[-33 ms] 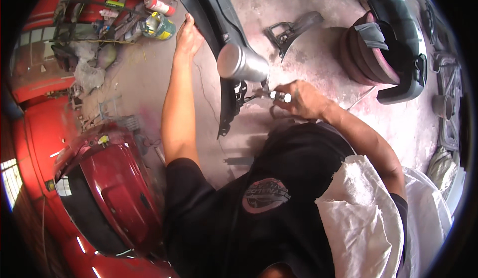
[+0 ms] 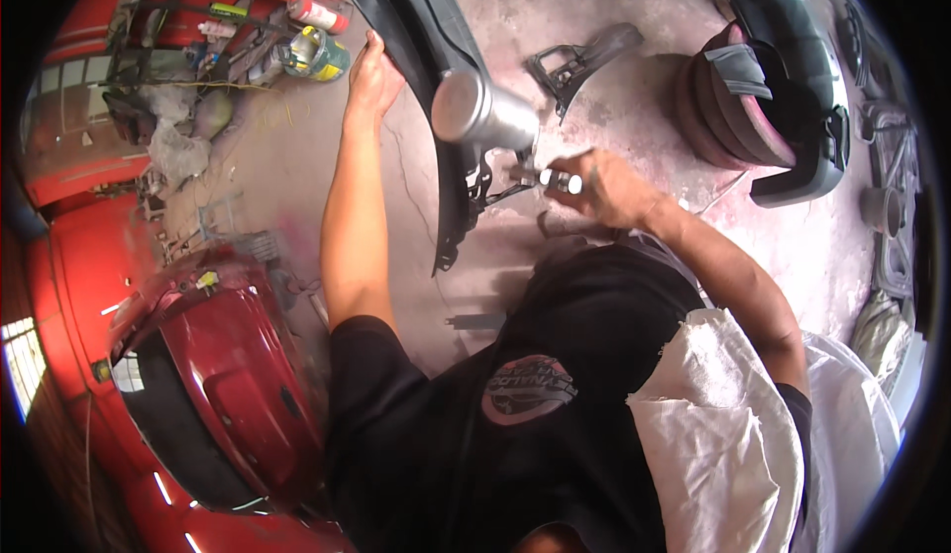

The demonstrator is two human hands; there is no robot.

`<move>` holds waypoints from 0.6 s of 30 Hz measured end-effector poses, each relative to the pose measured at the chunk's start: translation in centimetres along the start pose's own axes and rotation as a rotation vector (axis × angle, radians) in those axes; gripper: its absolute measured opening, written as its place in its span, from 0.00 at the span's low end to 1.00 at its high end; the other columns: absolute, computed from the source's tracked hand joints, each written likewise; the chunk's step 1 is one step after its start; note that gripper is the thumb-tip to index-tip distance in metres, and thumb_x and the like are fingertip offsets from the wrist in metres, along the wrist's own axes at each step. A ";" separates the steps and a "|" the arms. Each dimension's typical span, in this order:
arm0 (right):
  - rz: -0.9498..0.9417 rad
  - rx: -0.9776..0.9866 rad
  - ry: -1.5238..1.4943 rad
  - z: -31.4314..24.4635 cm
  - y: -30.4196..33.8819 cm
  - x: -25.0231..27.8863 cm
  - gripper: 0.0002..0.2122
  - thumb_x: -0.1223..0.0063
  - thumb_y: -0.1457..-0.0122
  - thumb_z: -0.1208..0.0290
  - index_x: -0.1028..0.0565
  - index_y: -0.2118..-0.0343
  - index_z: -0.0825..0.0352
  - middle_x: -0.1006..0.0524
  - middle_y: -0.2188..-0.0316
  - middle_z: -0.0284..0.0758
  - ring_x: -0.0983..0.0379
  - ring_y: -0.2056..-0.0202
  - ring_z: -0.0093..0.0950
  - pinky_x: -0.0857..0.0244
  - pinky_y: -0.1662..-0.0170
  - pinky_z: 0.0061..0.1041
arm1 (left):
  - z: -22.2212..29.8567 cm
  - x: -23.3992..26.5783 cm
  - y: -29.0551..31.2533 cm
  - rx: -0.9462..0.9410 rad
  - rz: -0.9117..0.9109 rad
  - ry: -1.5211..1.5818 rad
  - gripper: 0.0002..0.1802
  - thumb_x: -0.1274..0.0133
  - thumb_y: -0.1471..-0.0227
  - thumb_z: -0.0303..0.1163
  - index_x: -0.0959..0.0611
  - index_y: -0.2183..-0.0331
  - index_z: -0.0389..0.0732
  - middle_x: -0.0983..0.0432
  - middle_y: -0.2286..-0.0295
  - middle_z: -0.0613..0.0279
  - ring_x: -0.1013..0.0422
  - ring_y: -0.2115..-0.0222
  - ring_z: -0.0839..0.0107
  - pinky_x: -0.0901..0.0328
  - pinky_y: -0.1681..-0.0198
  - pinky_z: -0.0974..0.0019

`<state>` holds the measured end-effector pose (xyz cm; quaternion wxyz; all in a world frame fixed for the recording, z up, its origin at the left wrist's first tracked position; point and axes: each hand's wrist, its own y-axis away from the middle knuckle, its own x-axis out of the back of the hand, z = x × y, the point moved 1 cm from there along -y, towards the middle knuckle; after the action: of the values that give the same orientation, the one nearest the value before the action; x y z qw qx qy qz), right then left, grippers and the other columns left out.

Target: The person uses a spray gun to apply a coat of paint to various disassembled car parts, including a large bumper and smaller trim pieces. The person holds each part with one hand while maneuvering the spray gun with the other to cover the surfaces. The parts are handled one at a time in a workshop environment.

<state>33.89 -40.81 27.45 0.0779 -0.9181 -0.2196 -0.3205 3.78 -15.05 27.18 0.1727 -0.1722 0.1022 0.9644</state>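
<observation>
A spray gun [image 2: 495,117] with a silver metal cup is gripped in my right hand [image 2: 606,192], its fingers wrapped round the handle. The cup hangs over a long black plastic bumper [image 2: 421,33], hiding part of its middle. My left hand [image 2: 376,83] is at the bumper's left edge, thumb up along it and the other fingers mostly hidden; it holds the piece up at a slant. The bumper's near end [image 2: 451,231] tapers down, with bracket-like openings beside the gun.
A smaller black trim piece [image 2: 580,63] lies on the floor beyond the gun. Right of it, a dark bumper [image 2: 817,68] rests against stacked round forms [image 2: 708,102]. A dark red car panel [image 2: 233,385] stands at left, with cans [image 2: 317,55] and clutter farther off.
The spray gun and my right hand have shifted slightly away from me. The bumper's far end has moved a little to the left. My left hand keeps its hold.
</observation>
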 end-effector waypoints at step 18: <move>-0.066 -0.055 -0.006 0.2 1.3 -0.7 0.12 0.40 0.42 0.66 0.19 0.58 0.65 0.19 0.68 0.47 0.22 0.65 0.50 0.28 0.60 0.43 | 1.2 -0.5 -1.4 0.094 0.107 -0.129 0.29 0.70 0.27 0.45 0.36 0.38 0.33 0.33 0.40 0.50 0.34 0.39 0.57 0.41 0.34 0.50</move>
<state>34.11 -42.19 26.83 0.0415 -0.9132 -0.2412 -0.3259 4.41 -13.57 28.22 0.1353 -0.0957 0.1451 0.9754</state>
